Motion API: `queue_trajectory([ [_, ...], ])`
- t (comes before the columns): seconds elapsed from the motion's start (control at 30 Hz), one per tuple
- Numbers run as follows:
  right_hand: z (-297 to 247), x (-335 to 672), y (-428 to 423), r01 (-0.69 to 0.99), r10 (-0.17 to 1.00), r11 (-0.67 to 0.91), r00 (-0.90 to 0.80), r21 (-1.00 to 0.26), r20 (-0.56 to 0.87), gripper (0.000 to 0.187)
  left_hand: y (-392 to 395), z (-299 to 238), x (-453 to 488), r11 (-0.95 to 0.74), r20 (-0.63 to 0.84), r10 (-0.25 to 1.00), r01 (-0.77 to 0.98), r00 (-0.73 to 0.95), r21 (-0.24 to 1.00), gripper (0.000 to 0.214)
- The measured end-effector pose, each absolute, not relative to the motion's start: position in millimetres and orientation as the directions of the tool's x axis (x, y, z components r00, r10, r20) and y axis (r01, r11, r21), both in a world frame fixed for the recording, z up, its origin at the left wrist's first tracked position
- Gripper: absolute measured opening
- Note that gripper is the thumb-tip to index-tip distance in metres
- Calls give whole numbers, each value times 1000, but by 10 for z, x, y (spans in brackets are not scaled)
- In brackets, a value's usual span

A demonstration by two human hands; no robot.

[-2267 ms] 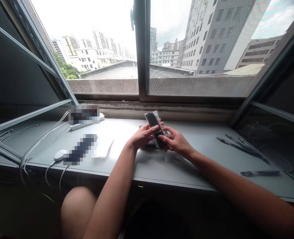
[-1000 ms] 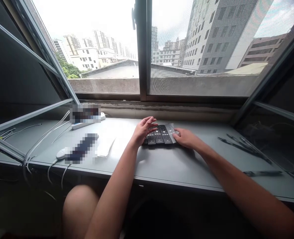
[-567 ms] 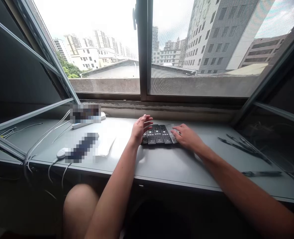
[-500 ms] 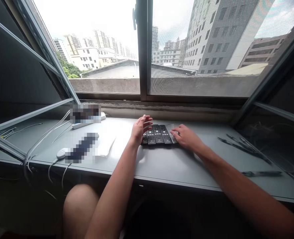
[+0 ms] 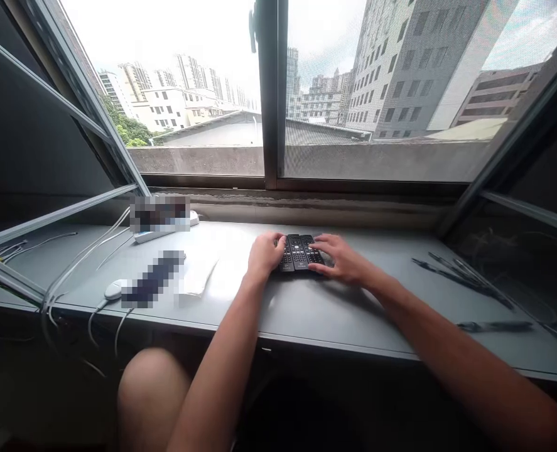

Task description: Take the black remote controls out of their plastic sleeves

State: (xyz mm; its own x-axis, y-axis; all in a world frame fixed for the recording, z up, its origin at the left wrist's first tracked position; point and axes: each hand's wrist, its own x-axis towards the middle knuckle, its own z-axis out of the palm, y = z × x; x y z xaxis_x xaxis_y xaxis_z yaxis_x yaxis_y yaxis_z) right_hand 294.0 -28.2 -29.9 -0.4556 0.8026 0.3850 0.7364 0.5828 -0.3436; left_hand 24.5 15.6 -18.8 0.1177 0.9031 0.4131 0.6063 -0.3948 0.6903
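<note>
Several black remote controls [image 5: 299, 252] lie side by side in a row on the grey desk, with their keypads up. My left hand [image 5: 264, 254] is closed around the left end of the row, its thumb along the outermost visible remote and its other fingers largely hidden. At the opposite end, my right hand [image 5: 338, 258] rests with fingers apart, the thumb near the front corner and the fingertips over the right-hand remote. Both hands cover parts of the row, so its outer remotes show only partly.
To the left are a white sheet [image 5: 200, 276], a blurred dark item [image 5: 153, 279], a white round plug piece [image 5: 115, 289] and a power strip [image 5: 193, 218]. Dark cables [image 5: 461, 282] lie at right. Metal frames [image 5: 94, 210] flank the desk, with a window behind.
My left hand has come down from above the row and closed on its left end. My right hand has shifted left onto the right-hand remote, its fingers spreading.
</note>
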Motion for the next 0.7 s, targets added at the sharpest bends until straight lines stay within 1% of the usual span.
queue_trajectory([
  [0.03, -319, 2938, -282, 714, 790, 607, -491, -350, 367, 73, 161, -212, 237, -387, 411, 902, 662, 129, 641, 27],
  [0.07, -335, 2936, -283, 698, 786, 616, -516, -364, 341, 78, 165, -233, 229, -381, 398, 906, 688, 144, 618, 28],
  [0.13, -353, 2935, -283, 683, 792, 610, -533, -403, 296, 83, 174, -264, 220, -374, 368, 914, 698, 169, 610, 29],
  [0.23, -346, 2938, -274, 671, 800, 599, -528, -437, 287, 75, 188, -290, 217, -378, 359, 915, 701, 184, 605, 26],
  [0.33, -324, 2940, -267, 658, 784, 620, -533, -427, 318, 67, 201, -303, 214, -395, 373, 907, 707, 197, 586, 23],
  [0.43, -309, 2936, -271, 628, 757, 653, -537, -424, 372, 58, 209, -305, 211, -406, 377, 902, 710, 210, 575, 22],
  [0.57, -274, 2906, -296, 555, 686, 724, -521, -409, 507, 42, 212, -308, 216, -396, 371, 906, 712, 203, 579, 23],
  [0.7, -182, 2851, -352, 558, 644, 741, -432, -374, 632, 34, 201, -306, 224, -406, 381, 901, 714, 208, 570, 23],
])
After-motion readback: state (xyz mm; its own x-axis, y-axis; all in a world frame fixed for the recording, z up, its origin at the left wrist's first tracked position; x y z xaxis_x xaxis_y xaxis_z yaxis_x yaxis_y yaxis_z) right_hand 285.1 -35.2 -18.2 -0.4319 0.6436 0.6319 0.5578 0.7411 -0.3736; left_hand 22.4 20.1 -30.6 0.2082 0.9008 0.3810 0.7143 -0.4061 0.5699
